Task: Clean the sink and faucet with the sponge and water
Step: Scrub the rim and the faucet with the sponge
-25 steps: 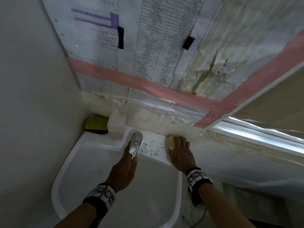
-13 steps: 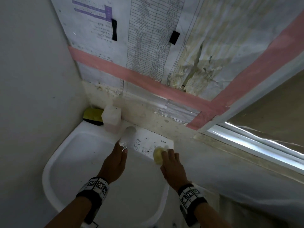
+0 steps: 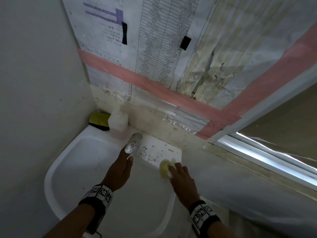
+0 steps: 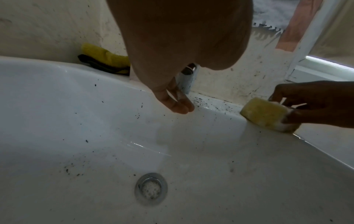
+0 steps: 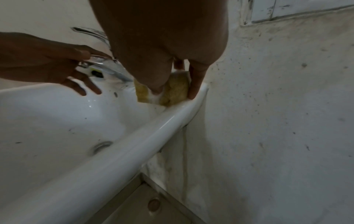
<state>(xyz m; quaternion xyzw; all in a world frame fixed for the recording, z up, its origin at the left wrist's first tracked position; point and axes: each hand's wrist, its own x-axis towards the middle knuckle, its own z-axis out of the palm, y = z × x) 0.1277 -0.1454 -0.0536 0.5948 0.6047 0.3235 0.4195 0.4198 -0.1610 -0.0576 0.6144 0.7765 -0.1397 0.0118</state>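
Yellow sponge (image 4: pixel 265 112): my right hand (image 3: pixel 182 182) grips it on the sink (image 3: pixel 68 162) rim, right of the faucet (image 3: pixel 133 146).
Left hand (image 3: pixel 120 170): fingers loosely straight under the faucet, holding nothing.
Left wrist only: I see the drain (image 4: pixel 151 188) and black specks in the sink.

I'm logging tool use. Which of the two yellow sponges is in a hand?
The pale yellow foam sponge on the sink's right rim, in the right hand; the yellow-and-black sponge lies untouched in the corner.

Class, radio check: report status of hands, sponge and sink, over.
Left hand at faucet, fingers loose. Right hand grips sponge on sink rim. Black specks remain behind faucet. Nothing blocking.
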